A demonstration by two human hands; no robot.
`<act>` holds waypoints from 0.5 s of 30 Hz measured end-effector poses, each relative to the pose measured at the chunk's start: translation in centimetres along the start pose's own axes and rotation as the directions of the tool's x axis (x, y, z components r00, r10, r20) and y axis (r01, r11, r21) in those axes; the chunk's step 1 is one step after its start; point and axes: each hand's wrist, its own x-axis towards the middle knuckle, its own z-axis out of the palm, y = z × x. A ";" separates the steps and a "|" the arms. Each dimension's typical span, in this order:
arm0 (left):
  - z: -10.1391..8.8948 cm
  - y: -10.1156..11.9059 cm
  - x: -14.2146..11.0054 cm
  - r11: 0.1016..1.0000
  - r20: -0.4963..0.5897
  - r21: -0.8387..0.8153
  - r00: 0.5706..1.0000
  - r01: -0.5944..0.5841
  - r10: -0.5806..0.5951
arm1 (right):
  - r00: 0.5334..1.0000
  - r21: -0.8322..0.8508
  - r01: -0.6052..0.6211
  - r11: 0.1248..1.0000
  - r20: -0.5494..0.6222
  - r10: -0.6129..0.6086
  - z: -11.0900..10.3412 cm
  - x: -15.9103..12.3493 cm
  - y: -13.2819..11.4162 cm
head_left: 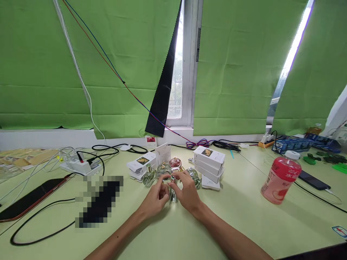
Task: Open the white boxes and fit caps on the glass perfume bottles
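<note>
Both hands meet at a small glass bottle (172, 194) standing upright over the pale green table (151, 242). The right hand (187, 190) pinches its top between thumb and index finger; the left hand (157, 195) curls its fingers against the top from nine o'clock, though whether they close on it cannot be told. From the bottle, a round clear bottle (149, 177) lies near at ten o'clock, a reddish round bottle (175, 163) at twelve and a stack of white boxes (208, 163) at two. A pink drink bottle (280, 178) stands well apart at three o'clock
</note>
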 end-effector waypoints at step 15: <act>0.2 1.0 -0.2 0.950 -0.096 0.278 0.979 -0.145 0.178 | 1.000 0.050 0.001 0.999 0.011 -0.002 0.2 -0.1 0.3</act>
